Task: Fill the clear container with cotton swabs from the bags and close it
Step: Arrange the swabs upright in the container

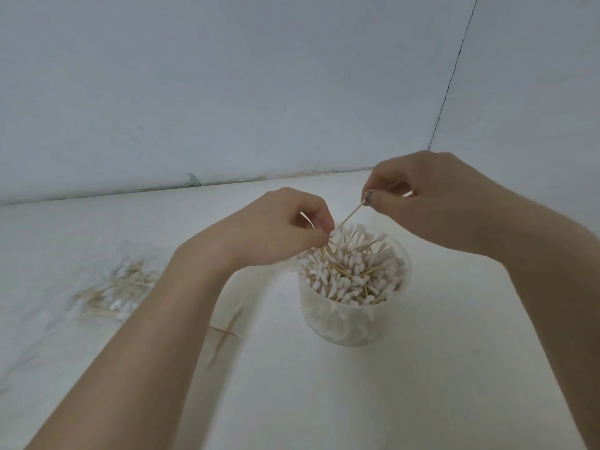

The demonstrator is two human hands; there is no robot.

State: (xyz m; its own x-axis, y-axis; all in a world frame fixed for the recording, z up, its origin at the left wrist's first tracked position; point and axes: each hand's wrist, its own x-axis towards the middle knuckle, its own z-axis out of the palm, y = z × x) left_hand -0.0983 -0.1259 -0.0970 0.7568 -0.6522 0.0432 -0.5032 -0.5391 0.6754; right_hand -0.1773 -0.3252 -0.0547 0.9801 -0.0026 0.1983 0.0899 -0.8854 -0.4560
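Clear container [354, 319] stands open on the counter [422, 384] right of centre, packed with upright cotton swabs [350, 271]; bag [120, 280] lies well left. Both hands hover over its far rim. Right hand [431, 203] pinches a swab stick [349, 217], long axis slanting down-left toward the left hand [279, 228], whose fingers pinch swabs at the rim.
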